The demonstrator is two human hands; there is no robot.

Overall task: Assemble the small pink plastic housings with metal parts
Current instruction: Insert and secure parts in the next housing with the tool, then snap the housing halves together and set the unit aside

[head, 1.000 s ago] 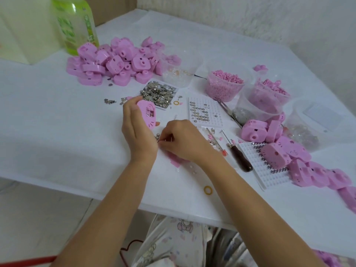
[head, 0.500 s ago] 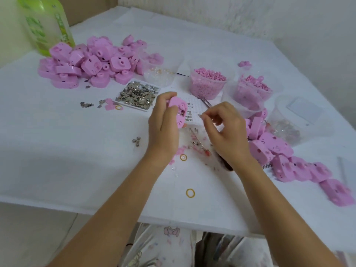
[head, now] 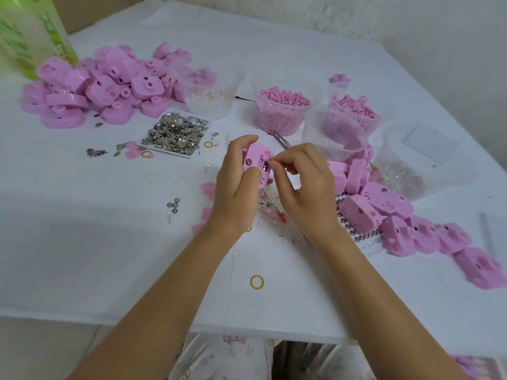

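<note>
We're at an assembly bench: table with housings heaped far left, tubs of bits, tray of metal parts.

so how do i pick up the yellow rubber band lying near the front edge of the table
Come straight down from above: the yellow rubber band lies flat and alone on the white table, so no side offers an edge. Pinch its near arc between two fingers, one inside the loop, probably easiest from the table's front.

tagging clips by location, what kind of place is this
Probably a home or small-workshop piecework bench: a pile of pink housings, a tray of metal parts and tubs of pink bits.
</note>
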